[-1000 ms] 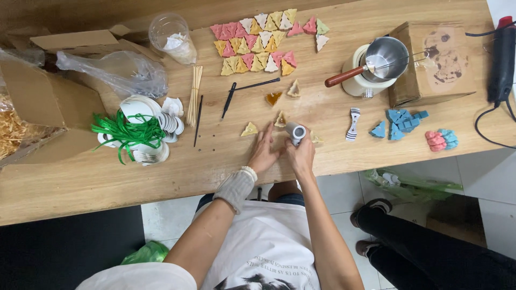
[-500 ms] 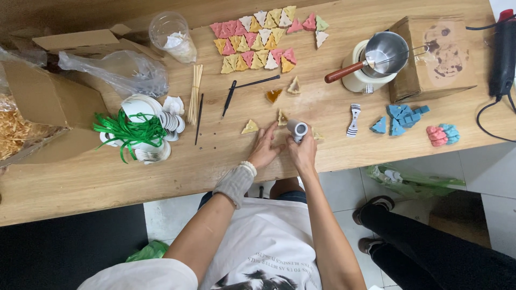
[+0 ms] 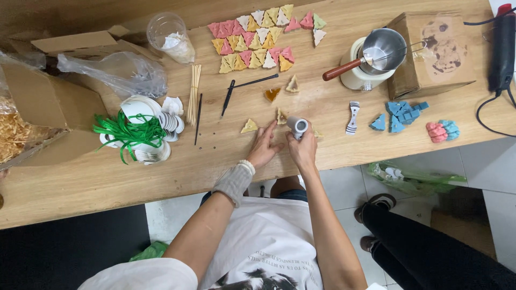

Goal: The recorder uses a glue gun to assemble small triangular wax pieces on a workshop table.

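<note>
The right hand (image 3: 303, 150) has its fingers clamped around one small grey tube (image 3: 296, 127), held upright just above the tabletop (image 3: 333, 150) near its front edge. The left hand (image 3: 264, 147) lies flat beside it, fingers spread apart and touching the wood, its fingertips close to a small cream triangle (image 3: 281, 116). A second cream triangle (image 3: 249, 127) lies just left of that hand. Farther back sit one amber triangle (image 3: 272, 94) and one pale triangle (image 3: 292, 85).

At the far side is a cluster of small triangles (image 3: 258, 45) in pink, yellow, white and green, roughly two dozen, packed in rows. Two black tools (image 3: 228, 98) lie near them, a third thin black stick (image 3: 198, 118) beside one bundle of wooden skewers (image 3: 193, 94). To the left are one clear plastic cup (image 3: 171, 36), one crumpled plastic bag (image 3: 115, 72), a stack of white discs (image 3: 141, 110) under a tangle of green ribbon (image 3: 126, 131), and an open cardboard box (image 3: 43, 102) with straw filling.

To the right are one metal saucepan (image 3: 381, 49) with a wooden handle on a cream base, one brown box (image 3: 432, 51), one striped bow (image 3: 353, 116), a group of blue pieces (image 3: 400, 114), and one pink-and-blue lump (image 3: 443, 130). A black glue gun (image 3: 504, 45) with its cord lies at the right end.

The tabletop is pale wood. Below it the floor is light tile, and another person's dark-trousered legs (image 3: 430, 241) show at the right.
</note>
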